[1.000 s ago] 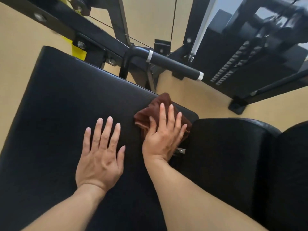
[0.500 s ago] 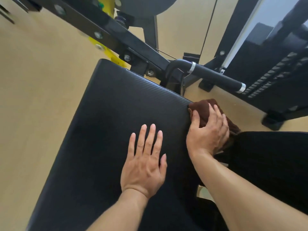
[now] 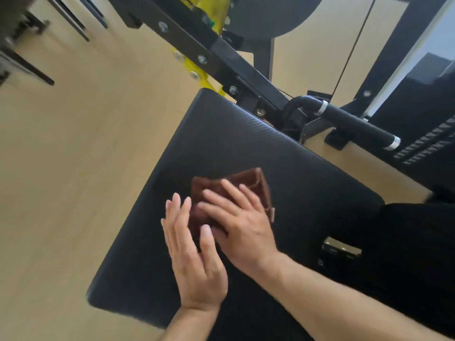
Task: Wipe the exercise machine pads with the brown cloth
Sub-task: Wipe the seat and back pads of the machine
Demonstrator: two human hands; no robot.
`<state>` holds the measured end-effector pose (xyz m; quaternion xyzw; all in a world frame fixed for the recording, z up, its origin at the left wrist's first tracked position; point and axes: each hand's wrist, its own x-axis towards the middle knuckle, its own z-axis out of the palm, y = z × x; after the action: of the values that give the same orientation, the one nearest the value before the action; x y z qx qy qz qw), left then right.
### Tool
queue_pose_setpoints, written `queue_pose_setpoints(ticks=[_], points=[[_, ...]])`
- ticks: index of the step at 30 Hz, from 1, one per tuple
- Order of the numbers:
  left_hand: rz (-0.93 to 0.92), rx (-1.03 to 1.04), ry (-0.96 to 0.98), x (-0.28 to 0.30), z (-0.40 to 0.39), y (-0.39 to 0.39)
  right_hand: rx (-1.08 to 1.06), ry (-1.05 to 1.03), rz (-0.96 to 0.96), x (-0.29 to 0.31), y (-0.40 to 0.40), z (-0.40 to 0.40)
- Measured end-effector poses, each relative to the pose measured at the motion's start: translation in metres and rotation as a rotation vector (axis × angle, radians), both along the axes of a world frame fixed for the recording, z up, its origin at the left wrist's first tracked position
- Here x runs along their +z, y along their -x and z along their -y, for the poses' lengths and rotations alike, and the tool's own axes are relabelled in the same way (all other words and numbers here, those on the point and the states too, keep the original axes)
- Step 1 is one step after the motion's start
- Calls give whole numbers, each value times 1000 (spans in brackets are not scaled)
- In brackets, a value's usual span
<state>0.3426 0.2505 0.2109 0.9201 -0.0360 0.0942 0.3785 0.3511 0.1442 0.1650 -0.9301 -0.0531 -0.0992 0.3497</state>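
here right hand presses brown cloth on pad.

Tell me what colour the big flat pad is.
Black pad, finely ribbed texture; head view.

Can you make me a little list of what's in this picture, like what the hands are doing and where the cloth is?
cloth: brown cloth, folded, lying on the big black pad
right hand: right hand lies flat on the cloth with straight fingers
left hand: left hand is open, fingers straight, right beside the cloth's left edge
pad: tilted in view, ribbed surface, mostly uncovered
nearby: black handle bar with silver rings beyond the pad; a second black pad to the right
floor: light tan
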Motion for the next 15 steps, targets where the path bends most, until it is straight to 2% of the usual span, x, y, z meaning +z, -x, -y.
queue_pose_setpoints(ticks=[2,4,6,8,10,13,15], points=[[9,39,-32,11,-27,2,346,124,54,2,37,-46],[17,62,-52,19,-47,-1,472,193,111,-2,56,-65],[32,29,-93,21,-59,-6,502,270,172,-9,42,-56],[46,-29,-160,18,-63,-9,389,287,207,-10,12,-33],[47,-80,-222,12,-59,-13,102,261,167,-10,-28,1],[-4,-180,-354,-2,-51,-10,-275,161,-64,5,-94,45],[-61,-258,-516,-16,-50,0,-420,53,-212,15,-122,53]])
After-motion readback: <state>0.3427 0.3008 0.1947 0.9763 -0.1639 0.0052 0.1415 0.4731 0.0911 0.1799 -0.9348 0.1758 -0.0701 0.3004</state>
